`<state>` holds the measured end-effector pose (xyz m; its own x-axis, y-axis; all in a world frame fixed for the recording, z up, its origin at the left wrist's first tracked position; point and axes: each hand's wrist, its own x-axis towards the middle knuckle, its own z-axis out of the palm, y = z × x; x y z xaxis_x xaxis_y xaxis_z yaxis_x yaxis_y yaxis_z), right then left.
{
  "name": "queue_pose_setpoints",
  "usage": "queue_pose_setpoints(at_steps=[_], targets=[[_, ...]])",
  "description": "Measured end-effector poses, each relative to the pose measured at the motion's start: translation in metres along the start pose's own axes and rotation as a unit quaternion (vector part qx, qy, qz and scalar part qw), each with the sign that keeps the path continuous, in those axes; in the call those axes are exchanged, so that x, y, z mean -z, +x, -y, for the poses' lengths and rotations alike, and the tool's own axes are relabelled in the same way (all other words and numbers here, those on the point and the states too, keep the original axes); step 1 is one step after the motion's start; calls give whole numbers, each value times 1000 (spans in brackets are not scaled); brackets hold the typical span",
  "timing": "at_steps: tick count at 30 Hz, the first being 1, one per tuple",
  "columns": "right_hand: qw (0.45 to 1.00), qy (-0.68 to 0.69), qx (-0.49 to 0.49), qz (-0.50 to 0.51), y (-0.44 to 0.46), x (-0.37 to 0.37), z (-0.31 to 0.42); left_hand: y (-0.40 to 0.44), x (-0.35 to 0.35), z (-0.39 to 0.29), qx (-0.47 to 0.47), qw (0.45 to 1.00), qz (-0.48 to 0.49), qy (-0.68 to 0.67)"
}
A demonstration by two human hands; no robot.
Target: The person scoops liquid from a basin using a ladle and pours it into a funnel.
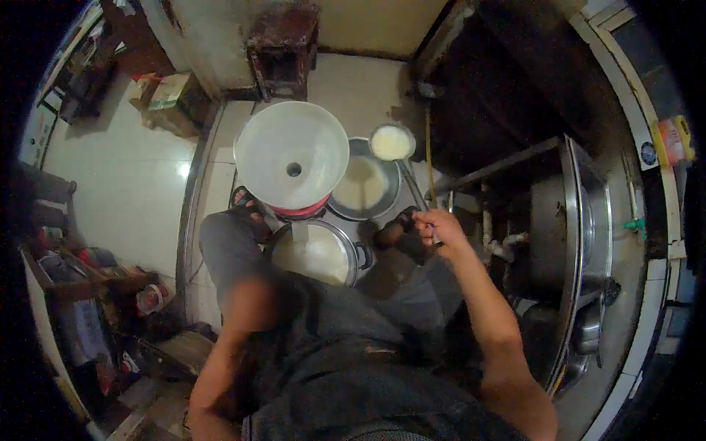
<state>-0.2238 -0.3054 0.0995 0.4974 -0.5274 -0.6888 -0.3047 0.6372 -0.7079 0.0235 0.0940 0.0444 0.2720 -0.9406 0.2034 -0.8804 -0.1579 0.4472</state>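
Note:
My right hand is closed around the handle of a ladle, whose bowl is full of pale, creamy liquid. The ladle's bowl is above the right edge of a metal basin that holds more of this liquid. My left hand rests at my left knee; it is blurred and its fingers cannot be made out. To the left of the basin stands a wide whitish hopper with a dark central hole, on a red base. Between my legs, a metal pot also contains pale liquid.
A metal-framed sink stand with pipes beneath rises close on my right. A dark wooden stool stands against the far wall. Cardboard boxes lie beyond a floor edge, and cluttered shelves line the left.

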Motion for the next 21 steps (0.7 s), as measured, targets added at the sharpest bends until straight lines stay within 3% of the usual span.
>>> queue_pose_setpoints(at_steps=[3, 11, 16, 21], targets=[[999, -31, 21, -15, -52, -20, 46, 11, 15, -7, -19, 1000, 9, -14], [992, -97, 67, 40, -132, -52, 99, 8, 7, -12, 34, 997, 66, 12], [987, -87, 64, 119, -141, -70, 91, 9, 12, -10, 62, 993, 100, -23], [984, -126, 39, 116, -141, -91, 73, 10, 17, -13, 75, 990, 117, -30]])
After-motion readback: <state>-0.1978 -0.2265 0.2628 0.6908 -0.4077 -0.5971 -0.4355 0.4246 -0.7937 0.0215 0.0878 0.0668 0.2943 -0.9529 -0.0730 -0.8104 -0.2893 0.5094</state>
